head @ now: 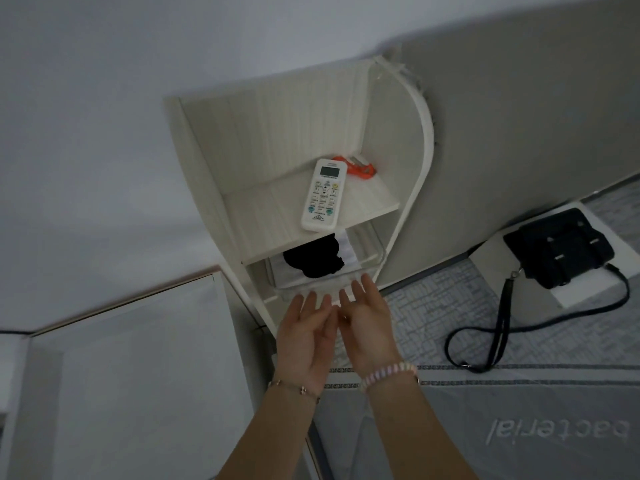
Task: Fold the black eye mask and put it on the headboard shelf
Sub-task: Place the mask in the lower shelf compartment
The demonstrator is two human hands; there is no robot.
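The black eye mask (313, 259) lies bunched in a clear tray on the lower level of the white headboard shelf (414, 188), on top of something white. My left hand (304, 336) and my right hand (367, 320) hover side by side just in front of that tray. Both hands hold nothing, and their fingers are spread and point toward the shelf. The fingertips sit close to the tray's front rim (322, 289); I cannot tell whether they touch it.
A white air-conditioner remote (323, 195) lies on the upper shelf board, with an orange item (360, 169) behind it. To the right, a black bag (561, 249) with a long strap rests on the grey mattress (519, 410). A white panel (138, 375) stands at left.
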